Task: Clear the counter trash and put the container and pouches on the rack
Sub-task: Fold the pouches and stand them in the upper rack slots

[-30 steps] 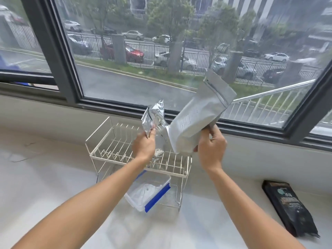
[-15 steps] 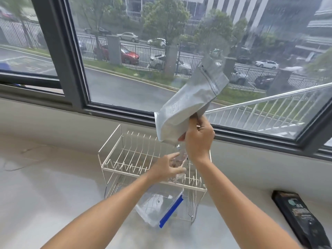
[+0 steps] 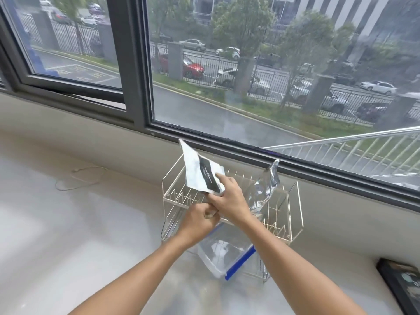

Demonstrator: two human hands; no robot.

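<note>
A white wire rack (image 3: pixel 295 226) stands on the counter below the window. My right hand (image 3: pixel 229 201) grips a flat silver pouch with a black stripe (image 3: pixel 200 171) by its lower corner, tilted over the left half of the upper tier. My left hand (image 3: pixel 196 221) is curled just under it, touching my right hand; whether it holds the pouch is hidden. A crumpled foil pouch (image 3: pixel 267 189) stands upright in the right half of the upper tier. A clear container with a blue lid strip (image 3: pixel 223 254) lies tilted on the lower tier.
A black pouch (image 3: pixel 402 287) lies on the pale counter (image 3: pixel 91 235) at the far right edge. A thin cable (image 3: pixel 79 178) loops on the counter to the left of the rack. The dark window frame (image 3: pixel 136 87) runs right behind the rack.
My left hand let go of the crumpled foil pouch, which now stands in the upper tier. My right hand lowered the silver pouch from above the rack to its left half.
</note>
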